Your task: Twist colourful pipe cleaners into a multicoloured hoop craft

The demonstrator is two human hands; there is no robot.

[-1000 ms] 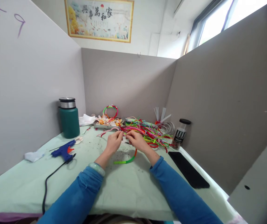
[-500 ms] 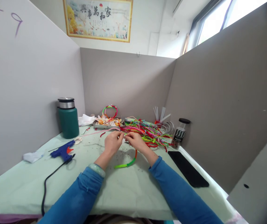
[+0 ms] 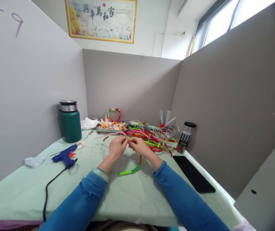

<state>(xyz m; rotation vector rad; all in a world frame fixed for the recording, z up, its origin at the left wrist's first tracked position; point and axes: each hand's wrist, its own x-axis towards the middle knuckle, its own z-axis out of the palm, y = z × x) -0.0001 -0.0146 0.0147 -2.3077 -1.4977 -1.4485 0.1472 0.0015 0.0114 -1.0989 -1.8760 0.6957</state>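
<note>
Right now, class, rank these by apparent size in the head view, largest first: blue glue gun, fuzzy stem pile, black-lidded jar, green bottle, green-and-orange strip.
1. Fuzzy stem pile
2. Green bottle
3. Blue glue gun and black-lidded jar: too alike to rank
4. Green-and-orange strip, counting only its visible part

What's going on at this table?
A person's left hand and right hand are close together, fingers pinched, before a pile of pipe cleaners; what sits between the fingertips is too small to tell. A green-and-orange strip curves below the right hand. A blue glue gun lies off to the left.
</note>
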